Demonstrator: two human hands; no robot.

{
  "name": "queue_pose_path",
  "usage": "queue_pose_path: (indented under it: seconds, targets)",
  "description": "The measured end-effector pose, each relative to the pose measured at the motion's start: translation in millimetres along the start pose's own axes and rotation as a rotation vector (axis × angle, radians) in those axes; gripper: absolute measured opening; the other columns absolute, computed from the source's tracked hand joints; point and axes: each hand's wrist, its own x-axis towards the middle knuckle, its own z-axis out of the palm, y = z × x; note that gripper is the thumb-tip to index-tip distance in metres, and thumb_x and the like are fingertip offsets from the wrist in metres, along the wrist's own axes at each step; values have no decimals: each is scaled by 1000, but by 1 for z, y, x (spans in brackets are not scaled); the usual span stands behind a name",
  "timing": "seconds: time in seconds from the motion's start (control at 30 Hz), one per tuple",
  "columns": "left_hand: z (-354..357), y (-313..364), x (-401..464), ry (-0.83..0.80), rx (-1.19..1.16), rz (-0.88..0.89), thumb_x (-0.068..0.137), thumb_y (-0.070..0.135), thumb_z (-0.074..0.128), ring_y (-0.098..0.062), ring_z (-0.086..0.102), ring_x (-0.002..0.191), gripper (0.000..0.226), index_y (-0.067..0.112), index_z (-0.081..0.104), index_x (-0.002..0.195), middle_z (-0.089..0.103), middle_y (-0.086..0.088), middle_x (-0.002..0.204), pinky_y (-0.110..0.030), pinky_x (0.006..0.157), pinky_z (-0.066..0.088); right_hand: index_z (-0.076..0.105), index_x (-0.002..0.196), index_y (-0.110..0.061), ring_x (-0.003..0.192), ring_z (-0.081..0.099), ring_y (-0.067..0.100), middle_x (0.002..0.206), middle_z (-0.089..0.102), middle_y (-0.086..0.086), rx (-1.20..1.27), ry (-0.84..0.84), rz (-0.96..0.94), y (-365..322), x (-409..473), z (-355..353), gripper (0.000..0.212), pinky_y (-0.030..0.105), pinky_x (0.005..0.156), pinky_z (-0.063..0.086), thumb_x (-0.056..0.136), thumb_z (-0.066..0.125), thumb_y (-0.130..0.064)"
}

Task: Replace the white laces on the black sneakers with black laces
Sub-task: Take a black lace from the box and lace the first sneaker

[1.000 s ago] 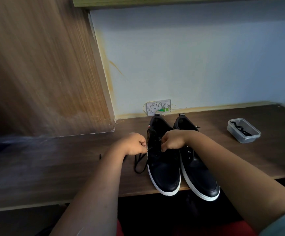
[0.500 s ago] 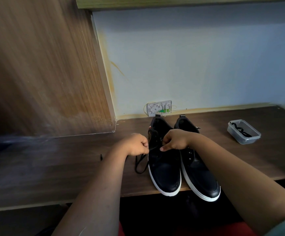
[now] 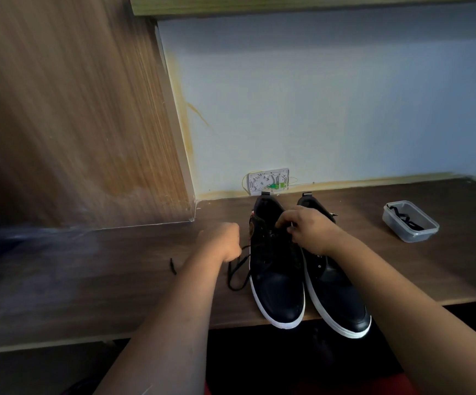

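Hands (image 3: 225, 241) (image 3: 308, 229) at left sneaker (image 3: 276, 269).
Left fist closed on black lace (image 3: 238, 270); right fingers curled, pinching lace at eyelets.

no legible text, labels or brands

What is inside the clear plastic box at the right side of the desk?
Inside the clear plastic box lies a loosely coiled black lace. No lid is on it. Whether anything lies under the lace cannot be seen.
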Motion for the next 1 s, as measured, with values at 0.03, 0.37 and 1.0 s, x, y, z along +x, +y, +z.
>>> queue_pose_path:
  seconds: [0.03,0.37,1.0]
  targets:
    - [-1,1,0,20,3,15,85,11,58,-26,61,93,10,16,65,91,66,-3,101,-37,82,53,70,105,-18,100,58,17,114,57,-3,-23,24,-14,6,-2,1,33,27,94,44,90,47,0]
    - [5,31,-8,-85,-239,247,74,24,81,-13,63,80,18,22,65,81,65,8,83,-29,72,52,74,105,-8,114,60,15,123,64,1,135,250,-128,35,-23,17,40,29,102,45,84,48,13]
    - [-30,15,-12,73,-1234,0,86,1,53,-13,39,50,33,18,50,58,45,1,52,-29,61,39,75,102,-14,106,61,5,114,64,-12,324,253,-57,45,-25,22,26,13,93,44,90,57,0]
